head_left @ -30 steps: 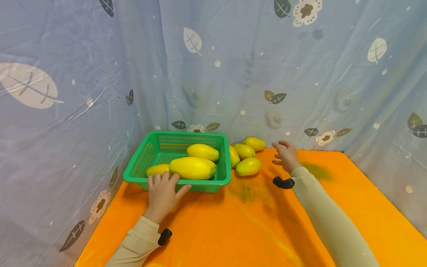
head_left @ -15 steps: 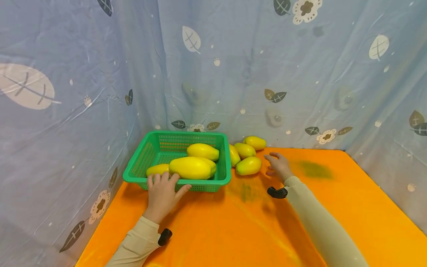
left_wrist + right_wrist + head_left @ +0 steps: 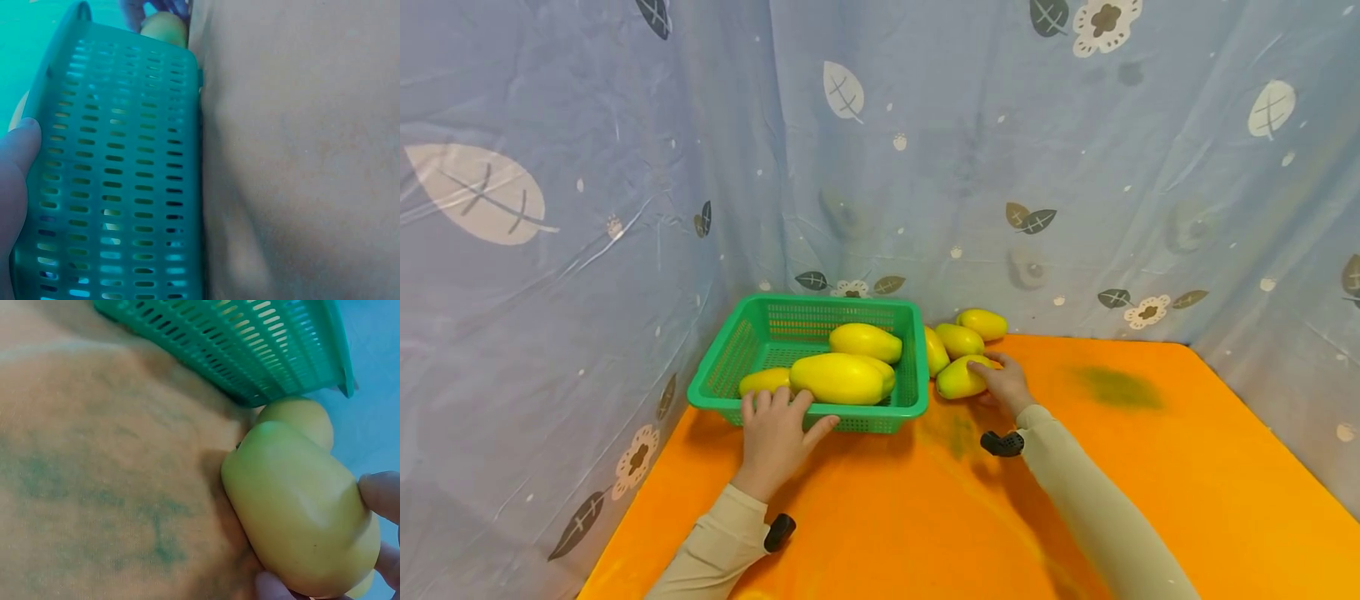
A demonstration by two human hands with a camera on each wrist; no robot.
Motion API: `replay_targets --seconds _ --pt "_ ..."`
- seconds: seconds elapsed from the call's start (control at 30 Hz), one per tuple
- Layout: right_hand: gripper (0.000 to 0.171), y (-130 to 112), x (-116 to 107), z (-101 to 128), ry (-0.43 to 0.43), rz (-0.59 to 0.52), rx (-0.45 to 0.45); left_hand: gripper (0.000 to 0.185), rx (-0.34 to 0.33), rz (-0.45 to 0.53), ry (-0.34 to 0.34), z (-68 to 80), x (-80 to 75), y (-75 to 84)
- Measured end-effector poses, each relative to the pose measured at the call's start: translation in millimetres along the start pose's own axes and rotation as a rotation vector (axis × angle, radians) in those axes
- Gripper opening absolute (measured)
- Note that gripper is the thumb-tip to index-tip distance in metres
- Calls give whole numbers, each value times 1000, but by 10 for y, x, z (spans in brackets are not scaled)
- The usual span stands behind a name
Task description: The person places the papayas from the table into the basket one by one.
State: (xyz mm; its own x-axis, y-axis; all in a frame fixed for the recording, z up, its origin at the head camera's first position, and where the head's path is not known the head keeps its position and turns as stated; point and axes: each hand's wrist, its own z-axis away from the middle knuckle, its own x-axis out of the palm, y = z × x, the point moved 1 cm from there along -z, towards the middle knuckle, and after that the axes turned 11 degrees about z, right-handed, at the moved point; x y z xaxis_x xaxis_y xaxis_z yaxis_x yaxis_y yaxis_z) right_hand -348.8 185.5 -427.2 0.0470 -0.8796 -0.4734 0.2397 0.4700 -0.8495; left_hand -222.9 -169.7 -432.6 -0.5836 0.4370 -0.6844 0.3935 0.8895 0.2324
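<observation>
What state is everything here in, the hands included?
Green basket: upright, part-filled.
Fruits in the basket: lying on their sides.
Front fruit outside: held by the right hand.
Three other fruits: unheld, beside the basket.
Left hand: fingers curled over the basket's near rim.
Right hand: gripping the front fruit.
Orange tabletop: stained in patches.
Curtain: hanging, creased.

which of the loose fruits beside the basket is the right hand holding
The frontmost fruit of the four on the orange table: the right hand grips its right end. The other three fruits lie farther back, toward the curtain.
</observation>
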Motion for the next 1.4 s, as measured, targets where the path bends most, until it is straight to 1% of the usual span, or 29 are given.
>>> replay_targets --seconds 0.23,0.37,0.47,0.57,0.63,0.7,0.77,0.87,1.0,1.1,1.23,1.3,1.4 --pt "71 15 15 14 -22 -89 1 47 -8 -3 -4 -1 -12 -11" --pt "71 -68 -72 26 -16 -137 -24 46 -14 5 -11 6 -13 -24" --pt "71 -278 -188 36 15 -184 -64 47 -11 8 -4 9 -19 -39" --pt "71 -584 -284 58 47 -212 -107 47 -6 6 7 9 -28 -57" --pt "70 -798 -297 87 59 -215 -134 47 -4 1 11 12 -31 -68" --pt "68 -993 -252 130 48 -213 -160 47 -4 -3 13 15 -35 -75" --pt "67 -1149 -153 176 27 -205 -187 47 -4 -5 15 19 -38 -77" --pt "65 -1288 51 241 -8 -179 -213 47 -8 -10 10 22 -35 -69" --pt "63 -1312 319 305 -56 -119 -210 47 -14 -10 -6 27 -13 -39" --pt "62 -1281 461 341 -84 -61 -203 47 -13 -3 -14 29 8 -13" --pt "62 -1276 547 385 -70 23 -229 47 -1 5 -8 16 21 2" --pt "62 -1290 561 401 -60 52 -240 48 3 8 2 7 19 0" --pt "61 -1302 578 409 -68 84 -245 48 0 9 8 0 7 -8"
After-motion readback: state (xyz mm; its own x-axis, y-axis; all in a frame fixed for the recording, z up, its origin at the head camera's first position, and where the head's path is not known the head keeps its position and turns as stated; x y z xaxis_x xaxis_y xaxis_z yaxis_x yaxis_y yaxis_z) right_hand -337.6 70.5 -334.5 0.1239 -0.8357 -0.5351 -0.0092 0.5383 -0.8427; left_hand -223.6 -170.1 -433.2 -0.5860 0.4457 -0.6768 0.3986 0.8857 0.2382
